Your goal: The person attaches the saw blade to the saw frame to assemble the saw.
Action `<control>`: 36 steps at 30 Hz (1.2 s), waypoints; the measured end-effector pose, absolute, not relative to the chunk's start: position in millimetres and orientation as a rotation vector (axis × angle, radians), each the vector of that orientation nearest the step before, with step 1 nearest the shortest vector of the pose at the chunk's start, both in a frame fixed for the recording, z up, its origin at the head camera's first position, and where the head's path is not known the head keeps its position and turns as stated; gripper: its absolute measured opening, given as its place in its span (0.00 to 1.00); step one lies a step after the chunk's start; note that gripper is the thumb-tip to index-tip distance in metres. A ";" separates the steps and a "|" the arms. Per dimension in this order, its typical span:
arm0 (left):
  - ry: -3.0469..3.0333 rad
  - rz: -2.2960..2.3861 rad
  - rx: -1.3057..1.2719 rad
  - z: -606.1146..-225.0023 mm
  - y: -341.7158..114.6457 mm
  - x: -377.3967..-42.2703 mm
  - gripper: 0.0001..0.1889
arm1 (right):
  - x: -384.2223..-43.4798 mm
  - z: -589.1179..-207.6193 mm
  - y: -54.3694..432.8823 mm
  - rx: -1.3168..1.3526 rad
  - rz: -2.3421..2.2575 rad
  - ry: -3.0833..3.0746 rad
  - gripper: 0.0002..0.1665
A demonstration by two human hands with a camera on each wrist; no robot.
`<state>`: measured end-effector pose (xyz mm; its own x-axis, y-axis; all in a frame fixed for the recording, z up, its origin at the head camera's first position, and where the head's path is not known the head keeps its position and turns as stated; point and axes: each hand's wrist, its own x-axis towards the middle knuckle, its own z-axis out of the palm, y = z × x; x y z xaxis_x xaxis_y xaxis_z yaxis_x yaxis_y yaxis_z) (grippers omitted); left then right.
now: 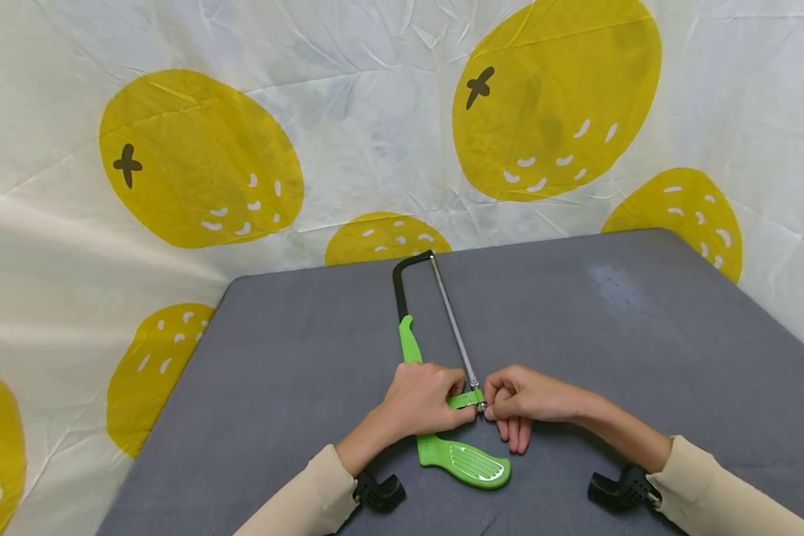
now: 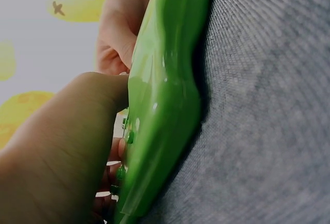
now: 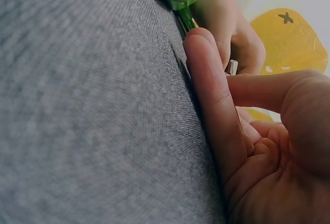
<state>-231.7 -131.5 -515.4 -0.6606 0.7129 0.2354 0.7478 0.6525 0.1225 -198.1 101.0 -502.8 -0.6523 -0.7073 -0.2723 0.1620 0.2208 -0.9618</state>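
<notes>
A hacksaw lies on the grey table, its green handle (image 1: 472, 463) towards me and its black front frame (image 1: 399, 286) at the far side. A straight silver blade (image 1: 452, 320) runs down to a green bracket (image 1: 465, 400). My left hand (image 1: 418, 400) grips the green frame by this bracket, thumb near its end. With thumb and index finger, my right hand (image 1: 532, 394) pinches the small metal screw (image 1: 481, 407) there; its other fingers extend below. In the left wrist view the green plastic body (image 2: 165, 95) hides part of both hands.
The grey cloth-covered table (image 1: 295, 335) spreads around the saw, with a pale patch (image 1: 613, 286) at the back right. Behind it hangs a white sheet (image 1: 362, 112) printed with yellow fruit. Black wrist devices (image 1: 380, 493) sit at both sleeves.
</notes>
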 end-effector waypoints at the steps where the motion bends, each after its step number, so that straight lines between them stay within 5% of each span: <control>1: -2.705 -0.313 -1.205 -515.3 -131.6 -231.6 0.22 | -198.1 -503.0 100.9 -0.504 -1.522 1.772 0.02; 24: -2.724 -0.329 -1.201 -517.0 -133.2 -231.3 0.24 | -195.1 -500.9 97.9 -0.514 -1.495 1.849 0.15; 36: -2.726 -0.277 -1.237 -516.8 -134.6 -234.3 0.23 | -197.5 -502.0 101.1 -0.532 -1.517 1.780 0.08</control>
<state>-234.3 -134.6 -516.8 -0.6537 0.7306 0.1975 0.7554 0.6458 0.1112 -197.5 101.1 -502.0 -0.6512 -0.7136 -0.2582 0.1419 0.2198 -0.9652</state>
